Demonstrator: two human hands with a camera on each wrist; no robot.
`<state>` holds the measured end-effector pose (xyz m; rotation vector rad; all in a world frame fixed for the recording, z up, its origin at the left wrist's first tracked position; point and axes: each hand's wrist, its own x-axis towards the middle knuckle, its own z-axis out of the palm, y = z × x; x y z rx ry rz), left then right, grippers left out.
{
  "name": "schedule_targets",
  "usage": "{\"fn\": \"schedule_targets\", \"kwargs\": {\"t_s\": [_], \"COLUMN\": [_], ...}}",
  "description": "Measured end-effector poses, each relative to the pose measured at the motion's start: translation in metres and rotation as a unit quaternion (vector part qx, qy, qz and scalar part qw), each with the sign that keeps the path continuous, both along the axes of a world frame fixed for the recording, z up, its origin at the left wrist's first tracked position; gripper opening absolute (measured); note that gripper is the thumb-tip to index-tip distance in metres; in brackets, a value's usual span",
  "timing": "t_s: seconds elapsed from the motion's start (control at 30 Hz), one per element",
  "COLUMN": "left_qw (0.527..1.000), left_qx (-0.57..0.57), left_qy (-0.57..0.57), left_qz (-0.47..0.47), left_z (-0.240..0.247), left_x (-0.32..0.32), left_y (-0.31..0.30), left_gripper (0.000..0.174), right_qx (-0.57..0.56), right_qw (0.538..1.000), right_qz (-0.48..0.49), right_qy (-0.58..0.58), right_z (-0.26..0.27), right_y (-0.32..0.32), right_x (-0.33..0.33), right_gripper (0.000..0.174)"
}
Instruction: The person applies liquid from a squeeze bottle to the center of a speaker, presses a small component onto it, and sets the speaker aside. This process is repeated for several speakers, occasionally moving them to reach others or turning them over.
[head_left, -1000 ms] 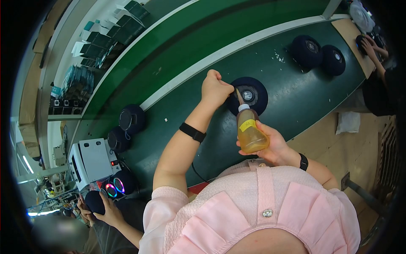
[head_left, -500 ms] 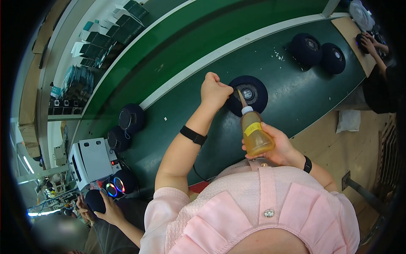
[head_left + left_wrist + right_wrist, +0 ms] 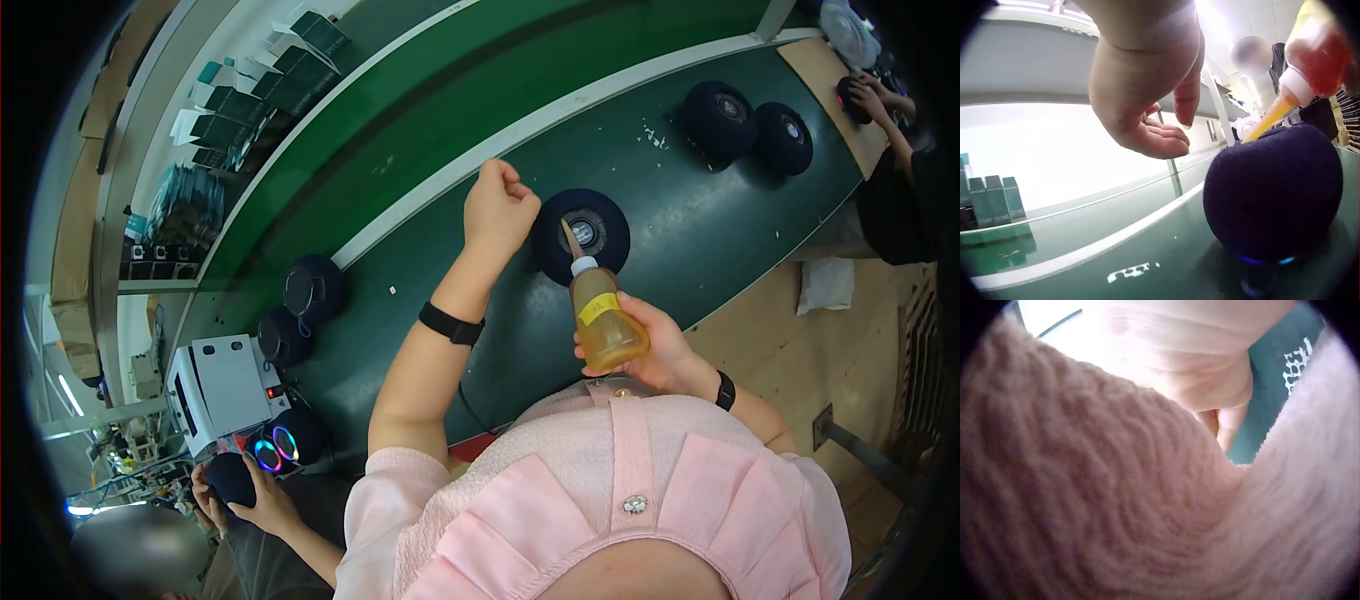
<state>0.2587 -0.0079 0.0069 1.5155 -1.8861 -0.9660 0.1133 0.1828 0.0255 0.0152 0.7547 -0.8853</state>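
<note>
The bottle (image 3: pixel 610 335) looked like smooth, translucent plastic, its cap (image 3: pixel 584 265) opaque plastic. Matt cloth covered the speaker (image 3: pixel 1272 194). The table (image 3: pixel 690 230) had a smooth, faintly glossy surface. The blouse (image 3: pixel 1085 475) was rough, crinkled cloth; its pleats (image 3: pixel 520 510) were smoother, its button (image 3: pixel 635 504) shiny.

I've got open table (image 3: pixel 385 340) between the left hand (image 3: pixel 500 208) and the two left-side speakers (image 3: pixel 315 287), room to slide through. Tilted bottle (image 3: pixel 609 332) blocks the near side of the middle speaker (image 3: pixel 604 236). Right wrist cam's mostly pink cloth (image 3: pixel 1097 481), can't really judge clearance.
</note>
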Motion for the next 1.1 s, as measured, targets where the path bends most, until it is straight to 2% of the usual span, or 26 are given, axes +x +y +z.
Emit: {"fn": "schedule_targets", "kwargs": {"t_s": [0.07, 0.1, 0.17, 0.2, 0.27, 0.33, 0.43, 0.47, 0.53, 0.67, 0.73, 0.77, 0.9, 0.97, 1.1], "left_qw": [0.998, 0.997, 0.988, 0.988, 0.967, 0.960, 0.908, 0.908, 0.879, 0.901, 0.961, 0.968, 0.979, 0.981, 0.982], "left_qx": [-0.030, -0.031, -0.032, -0.032, -0.073, -0.086, -0.160, -0.160, -0.211, -0.209, -0.068, 0.014, 0.053, 0.126, 0.142], "left_qy": [0.027, 0.028, 0.026, 0.026, -0.052, -0.071, -0.139, -0.139, -0.207, -0.169, -0.057, -0.035, -0.008, 0.046, 0.071], "left_qz": [-0.058, -0.058, -0.149, -0.150, -0.237, -0.259, -0.361, -0.361, -0.375, -0.341, -0.261, -0.247, -0.195, -0.143, -0.103], "left_z": [0.008, 0.009, 0.010, 0.012, 0.017, 0.017, 0.008, 0.006, 0.006, 0.000, 0.006, 0.010, -0.007, -0.018, -0.019], "left_x": [-0.007, -0.010, -0.016, -0.019, -0.025, -0.033, -0.038, -0.039, -0.041, -0.040, -0.034, -0.031, -0.023, -0.021, -0.022], "left_y": [-0.004, -0.006, -0.009, -0.010, -0.010, -0.009, -0.010, -0.010, -0.008, -0.012, -0.015, -0.016, -0.012, -0.011, -0.002], "left_gripper": [0.023, 0.023, 0.021, 0.021, 0.020, 0.020, 0.024, 0.024, 0.026, 0.028, 0.031, 0.034, 0.035, 0.036, 0.037], "right_qx": [0.000, -0.001, 0.000, 0.000, -0.005, -0.004, 0.001, 0.005, 0.001, -0.008, -0.008, -0.008, -0.002, 0.000, -0.002], "right_qw": [1.000, 1.000, 1.000, 1.000, 1.000, 1.000, 1.000, 0.999, 0.999, 1.000, 1.000, 1.000, 1.000, 1.000, 1.000], "right_qz": [0.006, 0.006, -0.018, -0.019, -0.029, -0.031, -0.031, -0.031, -0.031, -0.021, -0.017, -0.013, -0.008, -0.007, -0.005], "right_qy": [0.000, 0.001, 0.001, 0.001, -0.009, -0.005, 0.002, 0.007, 0.007, -0.001, 0.009, 0.019, 0.005, 0.009, 0.008], "right_z": [0.000, 0.001, 0.001, 0.001, 0.000, -0.001, -0.002, -0.003, -0.002, -0.001, 0.001, 0.002, 0.004, 0.006, 0.005], "right_y": [0.001, 0.001, 0.003, 0.003, 0.002, 0.003, 0.004, 0.005, 0.004, 0.003, 0.002, 0.001, 0.001, 0.001, 0.002], "right_x": [-0.001, -0.003, -0.006, -0.008, -0.011, -0.011, -0.010, -0.011, -0.011, -0.013, -0.011, -0.011, -0.009, -0.008, -0.006], "right_gripper": [0.045, 0.045, 0.044, 0.044, 0.044, 0.043, 0.043, 0.043, 0.044, 0.044, 0.046, 0.049, 0.048, 0.049, 0.049]}}
